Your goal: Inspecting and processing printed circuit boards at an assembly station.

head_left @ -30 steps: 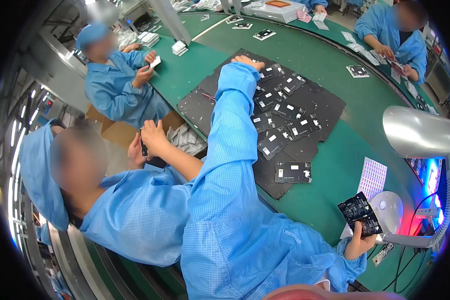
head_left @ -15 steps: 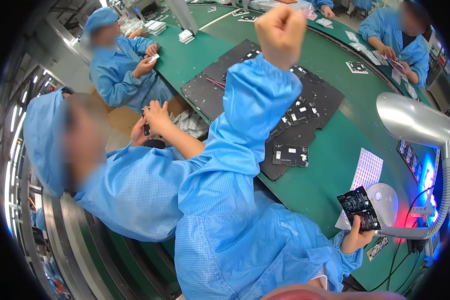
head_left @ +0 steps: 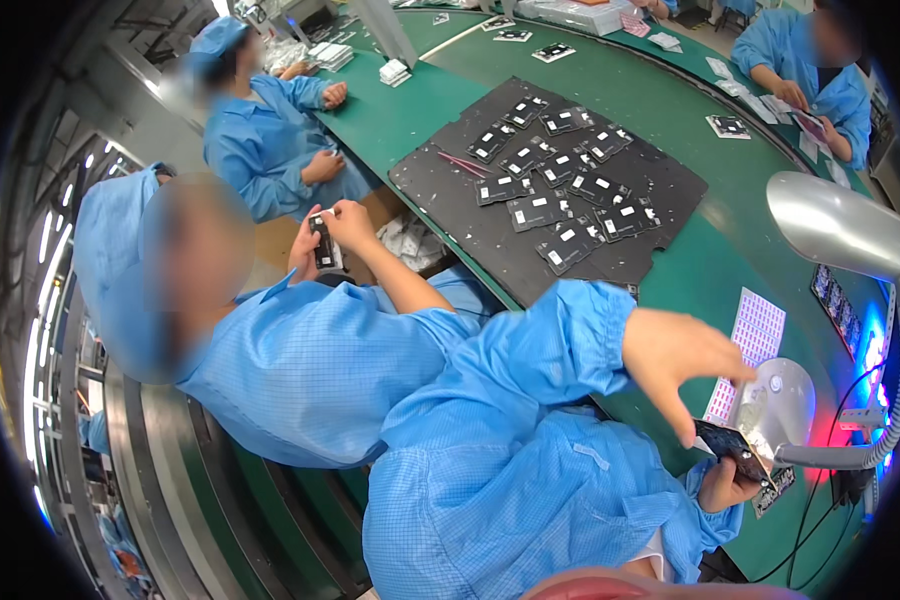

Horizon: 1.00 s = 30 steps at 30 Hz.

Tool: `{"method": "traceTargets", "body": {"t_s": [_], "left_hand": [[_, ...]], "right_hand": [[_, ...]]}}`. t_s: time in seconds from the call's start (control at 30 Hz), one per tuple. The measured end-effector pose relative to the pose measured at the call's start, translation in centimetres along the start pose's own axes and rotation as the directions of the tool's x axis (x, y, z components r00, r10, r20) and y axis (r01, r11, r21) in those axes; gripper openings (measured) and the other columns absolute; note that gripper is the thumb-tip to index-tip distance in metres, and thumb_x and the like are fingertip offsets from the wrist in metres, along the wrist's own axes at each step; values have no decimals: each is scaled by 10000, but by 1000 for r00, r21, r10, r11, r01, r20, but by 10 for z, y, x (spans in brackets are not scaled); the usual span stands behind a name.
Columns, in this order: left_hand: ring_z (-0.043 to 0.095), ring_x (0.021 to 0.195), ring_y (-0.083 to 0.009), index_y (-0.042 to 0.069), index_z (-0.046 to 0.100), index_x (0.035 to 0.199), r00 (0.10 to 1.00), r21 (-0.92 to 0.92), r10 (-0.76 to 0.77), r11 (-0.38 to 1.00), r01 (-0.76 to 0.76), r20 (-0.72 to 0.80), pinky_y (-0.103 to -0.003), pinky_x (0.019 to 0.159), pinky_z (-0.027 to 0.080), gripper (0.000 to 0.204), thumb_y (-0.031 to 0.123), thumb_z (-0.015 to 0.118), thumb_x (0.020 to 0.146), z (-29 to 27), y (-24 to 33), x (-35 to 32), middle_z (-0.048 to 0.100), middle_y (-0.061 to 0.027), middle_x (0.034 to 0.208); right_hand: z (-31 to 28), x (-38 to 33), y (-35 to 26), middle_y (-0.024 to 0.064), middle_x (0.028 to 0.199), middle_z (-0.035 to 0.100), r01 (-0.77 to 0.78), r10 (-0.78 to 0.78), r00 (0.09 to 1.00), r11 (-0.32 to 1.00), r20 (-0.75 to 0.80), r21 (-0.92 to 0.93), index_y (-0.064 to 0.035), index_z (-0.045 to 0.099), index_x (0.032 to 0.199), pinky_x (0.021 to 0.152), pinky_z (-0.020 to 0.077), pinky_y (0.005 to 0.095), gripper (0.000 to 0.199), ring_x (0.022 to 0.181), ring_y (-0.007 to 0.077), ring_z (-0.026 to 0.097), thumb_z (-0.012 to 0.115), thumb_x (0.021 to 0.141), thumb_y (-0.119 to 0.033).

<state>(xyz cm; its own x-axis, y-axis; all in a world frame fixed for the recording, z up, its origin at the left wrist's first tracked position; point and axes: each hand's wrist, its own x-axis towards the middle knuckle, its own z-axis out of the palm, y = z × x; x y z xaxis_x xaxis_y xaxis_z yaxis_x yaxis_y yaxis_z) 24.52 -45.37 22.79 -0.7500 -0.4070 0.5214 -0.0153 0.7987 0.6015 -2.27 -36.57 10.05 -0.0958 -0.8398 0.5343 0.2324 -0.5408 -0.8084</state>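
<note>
Head view: a person in a blue smock brings both hands together over a small dark circuit board at the right end of a green table.

The right hand (head_left: 727,487) grips the circuit board (head_left: 735,447) from below, fingers closed on its lower edge. The left hand (head_left: 682,362) hovers just above it — open, fingers curled, holding nothing. To do this well, I judge the board should be kept steady by its edges while the left fingertips come down lightly. Beside it lie a white dotted sheet (head_left: 753,335) and a lamp base (head_left: 782,398). Farther up the green table (head_left: 410,115), a black mat (head_left: 660,185) carries rows of similar boards. A co-worker (head_left: 300,350) sits close at the left holding a small part; others in blue work around the table.
</note>
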Motion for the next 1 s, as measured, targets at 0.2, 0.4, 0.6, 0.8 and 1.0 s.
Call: {"method": "traceTargets", "body": {"t_s": [0.2,0.4,0.6,0.8,1.0], "left_hand": [[515,1001,-350,-32,473,1155,1000,-297,-26,954,28,9,-392,835,432,642,278,736,658,39,-2,-19,525,-197,1084],[542,952,-319,-7,543,1075,993,-277,-102,957,84,-52,-380,803,448,486,180,710,659,45,-2,-22,563,-155,1011],[558,908,-300,1,567,1036,982,-363,-66,932,-2,-176,-354,770,459,365,116,671,706,55,4,-23,571,-144,982],[560,911,-307,4,556,1066,961,-425,-129,905,13,-245,-362,777,464,363,7,630,711,63,3,-20,564,-150,982],[534,1033,-326,-9,526,1132,952,-462,-104,886,-42,-286,-358,839,452,464,-77,598,679,70,2,-17,545,-178,1108]], "right_hand": [[33,13,-4,217,831,584,31,-27,995,998,92,-49,-9,434,968,723,486,363,236,742,268,592,591,792,-13],[35,6,3,218,914,580,9,-10,1000,1000,-10,-22,-20,432,1032,761,480,375,313,815,265,587,612,777,-39],[52,17,-10,214,896,580,51,-48,979,999,199,-11,-5,442,1004,771,478,382,217,820,258,586,567,833,-54],[53,19,-8,183,868,574,-28,32,996,999,89,-44,-11,437,1017,732,483,326,239,788,237,580,577,830,-57],[44,16,-2,169,876,578,-7,10,1000,987,17,-162,-28,433,1065,705,491,305,297,764,212,583,593,846,-148]]}}
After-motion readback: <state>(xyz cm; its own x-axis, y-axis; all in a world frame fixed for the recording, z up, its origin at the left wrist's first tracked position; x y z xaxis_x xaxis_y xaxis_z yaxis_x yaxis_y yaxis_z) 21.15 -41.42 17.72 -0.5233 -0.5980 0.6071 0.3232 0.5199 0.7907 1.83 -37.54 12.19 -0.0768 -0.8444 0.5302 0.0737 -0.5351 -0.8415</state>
